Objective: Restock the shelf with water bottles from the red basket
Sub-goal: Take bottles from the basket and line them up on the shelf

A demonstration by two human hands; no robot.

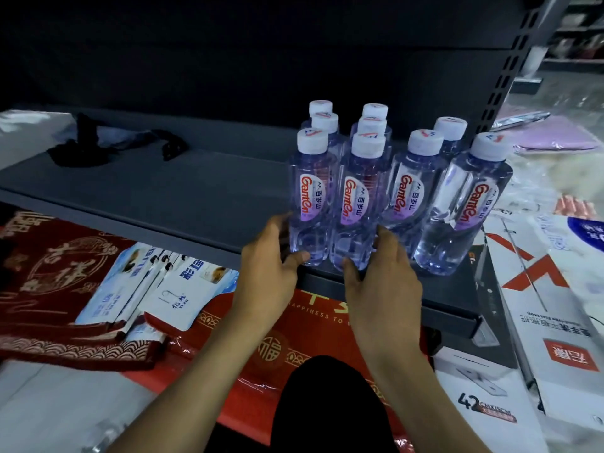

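Note:
Several clear water bottles with white caps and red-and-purple labels stand upright in rows on the right part of a dark grey shelf (170,188). My left hand (271,256) grips the base of the front left bottle (310,204), thumb at its front, fingers behind its left side. My right hand (382,276) grips the base of the bottle beside it (354,210), thumb in front. Both bottles stand on the shelf near its front edge. Two more front bottles (405,191) (464,207) stand to the right. No red basket is in view.
A black strap-like item (81,145) lies at the shelf's back left. Below the shelf lie red embroidered mats (49,276), white packets (137,289) and a red printed box (313,325). White cartons (536,305) sit at the right. A perforated upright (510,70) bounds the shelf.

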